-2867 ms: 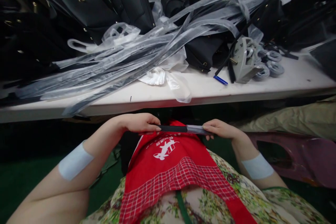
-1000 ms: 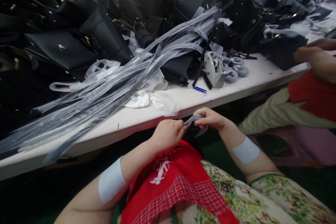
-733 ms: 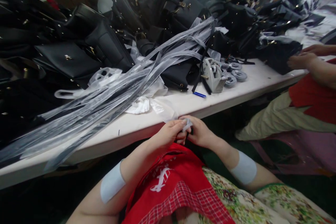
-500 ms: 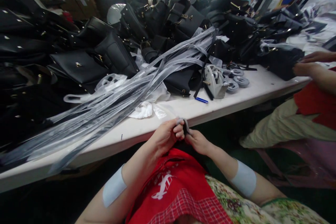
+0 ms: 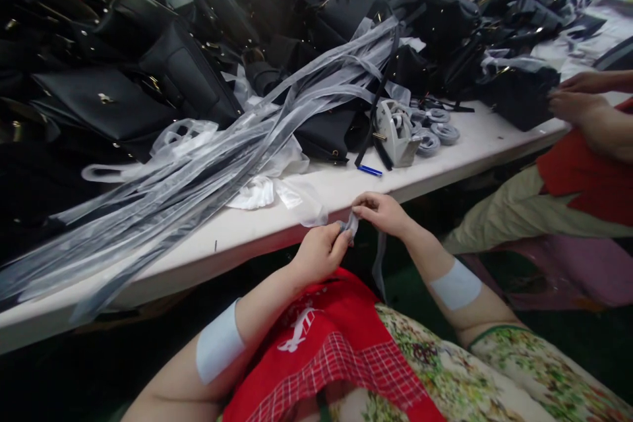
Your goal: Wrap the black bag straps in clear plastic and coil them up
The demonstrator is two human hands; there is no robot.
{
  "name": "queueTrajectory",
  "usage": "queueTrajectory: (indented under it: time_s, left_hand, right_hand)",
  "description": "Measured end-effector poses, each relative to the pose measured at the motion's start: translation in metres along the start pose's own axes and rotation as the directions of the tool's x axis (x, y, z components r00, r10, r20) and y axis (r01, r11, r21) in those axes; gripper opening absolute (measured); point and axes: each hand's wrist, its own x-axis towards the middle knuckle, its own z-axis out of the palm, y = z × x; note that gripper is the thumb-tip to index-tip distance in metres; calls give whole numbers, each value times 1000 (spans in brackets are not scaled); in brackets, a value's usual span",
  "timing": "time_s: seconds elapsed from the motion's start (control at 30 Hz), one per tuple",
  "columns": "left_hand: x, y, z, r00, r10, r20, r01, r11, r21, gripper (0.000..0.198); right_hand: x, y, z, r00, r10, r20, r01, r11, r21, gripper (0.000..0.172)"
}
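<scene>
Near the table's front edge, my left hand [image 5: 320, 252] is closed around a bunched or rolled plastic-wrapped strap [image 5: 352, 224]. My right hand [image 5: 382, 212], just above and to the right, pinches the same strap between thumb and fingers. A loose length of it hangs below the hands, in front of the dark floor. How much of the strap sits inside my left fist is hidden. On the table, a long bundle of plastic-wrapped straps [image 5: 237, 151] stretches diagonally. Several rolled straps [image 5: 445, 133] lie beside a tape dispenser [image 5: 395, 135].
Black handbags [image 5: 103, 102] are heaped along the back of the white table [image 5: 198, 264]. A blue pen [image 5: 370, 171] and clear plastic bags [image 5: 188, 138] lie nearer the front. At right, a co-worker's hands [image 5: 583, 102] hold a black bag [image 5: 524, 95], with a pink stool [image 5: 588, 270] below.
My hands have moved slightly apart, the right one rising above the left. A loose length of strap now shows hanging below. The view has tilted down.
</scene>
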Motion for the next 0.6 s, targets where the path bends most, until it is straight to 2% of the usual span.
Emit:
queueTrajectory:
  time_s: [0.03,0.07,0.1,0.13,0.2,0.23,0.3,0.37,0.4,0.43,0.5,0.57,0.6]
  left_hand:
    - [2,2,1,998,-57,35,61,990,-130,35]
    - [4,4,2,993,-98,70,114,955,-274,40]
    - [7,6,1,988,-121,91,148,900,-409,43]
    - [11,8,1,987,-129,93,158,843,-514,44]
    - [19,9,-2,993,-113,24,104,786,-609,43]
    - [23,8,-4,994,-97,-54,46,805,-591,41]
    - [28,0,-9,974,-18,-224,-77,910,-406,32]
    - [27,-12,-14,948,111,-298,-149,983,-107,21]
    - [24,-18,-16,946,156,-283,-159,987,12,16]
    - [21,-23,-17,952,174,-252,-157,984,84,14]
    - [13,-27,-15,969,143,-203,-121,986,116,13]
    - [7,-25,-11,983,74,-165,-60,994,89,15]
    - [6,-23,-8,989,36,-143,-27,997,67,19]
  right_hand:
    - [1,4,5,996,-78,-50,74,994,-86,33]
    - [-1,7,12,988,-147,-49,140,984,-114,34]
    - [-4,10,23,983,-186,5,186,980,-74,34]
    - [-9,12,35,976,-192,103,192,981,15,33]
    - [-25,13,64,937,-135,323,70,976,206,31]
    - [-33,12,78,902,-94,421,-18,967,254,32]
    - [-47,5,94,813,-35,581,-158,947,279,36]
    - [-54,-3,91,737,-38,675,-233,923,307,40]
    - [-53,-6,83,733,-44,679,-251,910,329,40]
    - [-50,-8,71,766,-35,642,-254,901,352,41]
    - [-39,-8,45,872,29,489,-220,915,337,40]
    - [-27,-3,24,963,70,262,-123,973,194,35]
    - [-21,-1,17,988,42,146,-54,995,79,30]
